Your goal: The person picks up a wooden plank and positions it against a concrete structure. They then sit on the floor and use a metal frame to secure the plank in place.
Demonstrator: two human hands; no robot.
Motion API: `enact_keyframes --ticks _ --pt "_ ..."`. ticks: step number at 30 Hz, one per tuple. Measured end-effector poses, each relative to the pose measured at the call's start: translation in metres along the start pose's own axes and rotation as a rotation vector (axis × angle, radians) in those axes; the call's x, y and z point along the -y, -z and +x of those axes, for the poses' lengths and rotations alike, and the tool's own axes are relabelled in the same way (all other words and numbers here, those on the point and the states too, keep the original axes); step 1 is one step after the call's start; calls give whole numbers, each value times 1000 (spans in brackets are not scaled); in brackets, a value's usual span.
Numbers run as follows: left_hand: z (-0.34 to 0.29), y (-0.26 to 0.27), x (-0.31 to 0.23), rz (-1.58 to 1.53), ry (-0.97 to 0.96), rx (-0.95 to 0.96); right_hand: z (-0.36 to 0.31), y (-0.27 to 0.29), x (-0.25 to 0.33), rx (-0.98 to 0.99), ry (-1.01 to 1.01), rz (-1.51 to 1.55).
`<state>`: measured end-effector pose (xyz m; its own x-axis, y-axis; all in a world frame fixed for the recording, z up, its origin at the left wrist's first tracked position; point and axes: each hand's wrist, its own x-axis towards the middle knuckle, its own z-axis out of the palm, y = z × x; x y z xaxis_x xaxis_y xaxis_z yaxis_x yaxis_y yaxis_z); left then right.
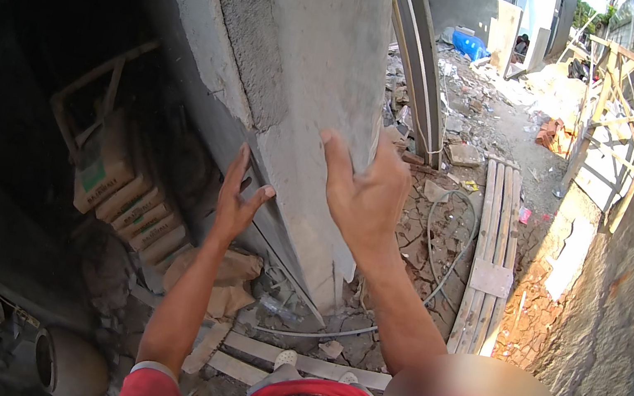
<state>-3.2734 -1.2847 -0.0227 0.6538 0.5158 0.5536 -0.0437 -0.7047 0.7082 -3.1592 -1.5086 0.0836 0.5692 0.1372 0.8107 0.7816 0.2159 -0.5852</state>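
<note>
A grey plastered column (320, 56) rises in front of me, with a rough, unsmoothed strip down its left part. At its lower left edge is my left hand (236, 205), fingers stretched up and thumb spread, with nothing visible in it. A narrow strip (286, 256) runs down that edge beside the hand. My right hand (368, 194) is raised at the column's right side, thumb and fingers apart and slightly blurred. Neither palm shows fully, and I cannot tell whether the fingers touch the plaster.
Stacked paper sacks (135, 205) lie in the dark room on the left, above a round pot (71, 365). On the right are long wooden planks (495, 228), a looped hose (433, 217), rubble, a wooden frame (628, 120) and a rough wall (605, 330). A blue container (469, 45) lies farther back.
</note>
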Motion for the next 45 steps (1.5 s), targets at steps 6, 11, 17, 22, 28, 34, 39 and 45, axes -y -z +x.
enact_keyframes --ticks 6,11,17,22,28,34,39,45 --pt "3 -1 -1 68 -58 -2 -53 11 -9 21 -187 26" --pt "-6 -11 -6 -132 40 35 79 -11 20 -90 141 10" --pt "-56 -40 22 -423 280 50 -158 17 -61 71 -150 -127" --pt "-155 -73 71 -259 885 -14 -282 109 -129 65 -508 -99" --pt "-231 -157 54 -377 1032 523 -294 304 -112 55 -897 -454" --pt "-163 -315 -63 -540 749 826 -276 450 -66 -177 -1242 -314" --pt "-110 -454 -190 -794 522 842 -255 560 -64 -185 -1349 -271" --pt "-80 -571 -266 -500 194 743 -225 650 -92 -112 -1458 -193"
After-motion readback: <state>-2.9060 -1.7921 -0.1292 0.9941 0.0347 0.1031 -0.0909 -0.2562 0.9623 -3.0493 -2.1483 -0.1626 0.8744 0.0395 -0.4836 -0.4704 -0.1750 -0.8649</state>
